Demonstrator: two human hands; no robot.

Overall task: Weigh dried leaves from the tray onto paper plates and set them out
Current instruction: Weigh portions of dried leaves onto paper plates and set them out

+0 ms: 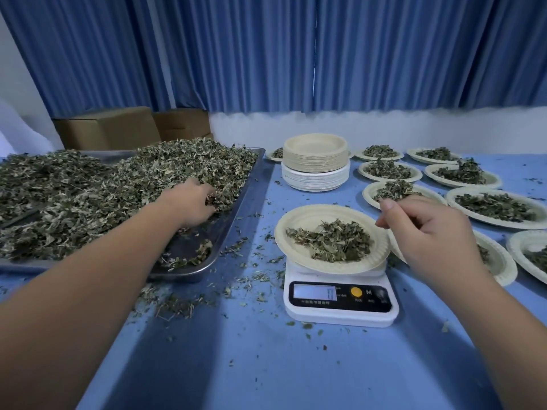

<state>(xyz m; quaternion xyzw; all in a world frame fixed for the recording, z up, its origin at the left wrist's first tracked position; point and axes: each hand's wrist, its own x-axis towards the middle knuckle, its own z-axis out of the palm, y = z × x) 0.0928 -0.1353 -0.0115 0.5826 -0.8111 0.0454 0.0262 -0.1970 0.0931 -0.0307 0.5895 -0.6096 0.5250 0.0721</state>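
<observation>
Weighing step, portion part-filled. Left hand (195,202), centre left of frame, fingers curled into dried leaves (118,179) heaped in tray (251,184). Right hand (426,229) curled just beside plate (284,229) on scale (340,300), centre right; cannot tell if it pinches anything. Next, I judge: add small pinches, watch display.

Herb-packing workroom: scale (340,294), leaf tray (236,202), cartons (106,128).

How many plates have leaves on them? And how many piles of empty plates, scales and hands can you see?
Plates with leaves showing: 10
Piles of empty plates: 2, beige on white
Scale: 1
Hands: 2, left hand and right hand
Total: 15
</observation>
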